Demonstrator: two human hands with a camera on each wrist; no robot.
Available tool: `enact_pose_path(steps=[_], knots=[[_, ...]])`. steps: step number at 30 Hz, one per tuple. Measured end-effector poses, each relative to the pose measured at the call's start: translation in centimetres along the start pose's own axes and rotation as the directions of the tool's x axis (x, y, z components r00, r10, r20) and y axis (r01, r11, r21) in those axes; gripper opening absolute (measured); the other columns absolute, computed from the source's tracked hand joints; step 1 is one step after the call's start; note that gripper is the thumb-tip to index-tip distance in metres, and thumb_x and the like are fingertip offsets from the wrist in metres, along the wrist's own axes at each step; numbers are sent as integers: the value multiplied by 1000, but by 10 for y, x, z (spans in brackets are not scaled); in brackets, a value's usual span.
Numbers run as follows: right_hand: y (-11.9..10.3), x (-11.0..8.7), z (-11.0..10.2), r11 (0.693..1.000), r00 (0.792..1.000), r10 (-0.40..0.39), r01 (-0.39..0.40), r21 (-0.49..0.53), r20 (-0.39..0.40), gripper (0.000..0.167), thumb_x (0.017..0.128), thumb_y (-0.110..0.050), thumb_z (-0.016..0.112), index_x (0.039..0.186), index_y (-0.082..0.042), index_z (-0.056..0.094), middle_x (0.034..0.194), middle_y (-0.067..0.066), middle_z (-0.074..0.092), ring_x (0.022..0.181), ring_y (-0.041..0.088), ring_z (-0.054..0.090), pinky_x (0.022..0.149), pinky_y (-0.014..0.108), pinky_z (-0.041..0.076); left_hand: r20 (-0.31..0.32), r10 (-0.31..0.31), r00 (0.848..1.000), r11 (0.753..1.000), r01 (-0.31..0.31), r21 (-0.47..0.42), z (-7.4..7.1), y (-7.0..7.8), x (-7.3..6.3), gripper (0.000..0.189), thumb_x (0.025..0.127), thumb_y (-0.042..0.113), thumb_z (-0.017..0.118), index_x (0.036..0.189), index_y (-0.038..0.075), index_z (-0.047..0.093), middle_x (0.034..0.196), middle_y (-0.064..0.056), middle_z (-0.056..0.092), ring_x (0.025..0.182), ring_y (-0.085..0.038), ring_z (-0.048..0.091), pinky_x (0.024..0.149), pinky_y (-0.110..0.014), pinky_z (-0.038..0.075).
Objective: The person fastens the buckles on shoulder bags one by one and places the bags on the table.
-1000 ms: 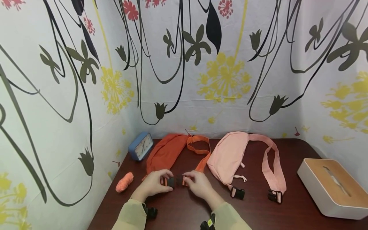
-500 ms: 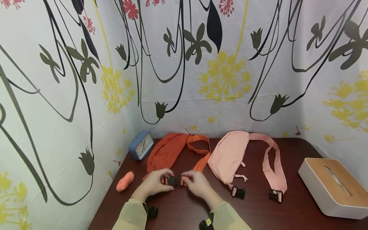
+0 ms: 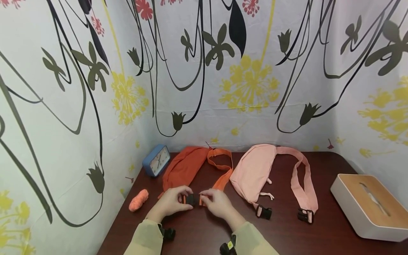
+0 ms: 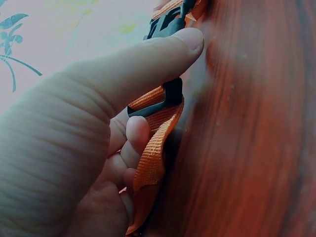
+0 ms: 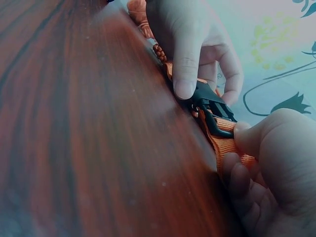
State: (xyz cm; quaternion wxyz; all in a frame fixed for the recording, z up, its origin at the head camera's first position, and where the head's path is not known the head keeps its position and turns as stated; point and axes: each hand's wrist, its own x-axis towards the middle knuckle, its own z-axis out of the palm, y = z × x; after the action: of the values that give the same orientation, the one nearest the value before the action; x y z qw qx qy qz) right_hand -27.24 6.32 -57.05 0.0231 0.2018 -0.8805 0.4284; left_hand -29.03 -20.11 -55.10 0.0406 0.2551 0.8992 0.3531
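An orange waist bag point(image 3: 185, 168) lies near the back of the table, its strap point(image 3: 222, 181) running down to my hands. My left hand point(image 3: 170, 202) pinches one half of its black side-release buckle point(image 3: 189, 199) between thumb and fingers. Opposite it, my right hand point(image 3: 220, 203) grips the other half by its orange webbing end point(image 4: 170, 10). In the right wrist view the two halves of the buckle point(image 5: 210, 96) meet in line, the prongs at the socket. My right thumb presses near the black frame there, and the strap point(image 5: 227, 145) passes beneath.
A pink waist bag point(image 3: 251, 173) with an unfastened buckle point(image 3: 264, 212) lies to the right. At the left are a blue clock point(image 3: 156, 161) and an orange yarn bundle point(image 3: 138, 200). A white tissue box point(image 3: 353, 212) with a wooden top stands at the right edge.
My right hand has moved slightly left, and the gap between my two hands has narrowed as the buckle halves came together. My left hand has hardly moved.
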Motion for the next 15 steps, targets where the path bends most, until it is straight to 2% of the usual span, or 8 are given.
enact_pose_path(steps=[5, 15], knots=[[3, 2, 0, 1000, 1000, 21, -21, 13, -21, 22, 109, -26, 69, 123, -16, 84, 118, 3, 82, 105, 19, 75, 95, 45, 62, 2, -7, 1000, 1000, 7, 1, 0, -1, 0, 41, 88, 39, 95, 122, 37, 72, 114, 10, 73, 78, -5, 59, 75, -25, 52], [4, 3, -1, 997, 997, 48, -44, 61, -63, 20, 108, -26, 71, 118, -15, 84, 108, 0, 82, 96, 14, 72, 88, 38, 60, -12, -20, 1000, 999, 21, 24, -1, 1, 0, 41, 90, 38, 94, 124, 34, 72, 116, 8, 73, 78, -5, 58, 75, -26, 52]])
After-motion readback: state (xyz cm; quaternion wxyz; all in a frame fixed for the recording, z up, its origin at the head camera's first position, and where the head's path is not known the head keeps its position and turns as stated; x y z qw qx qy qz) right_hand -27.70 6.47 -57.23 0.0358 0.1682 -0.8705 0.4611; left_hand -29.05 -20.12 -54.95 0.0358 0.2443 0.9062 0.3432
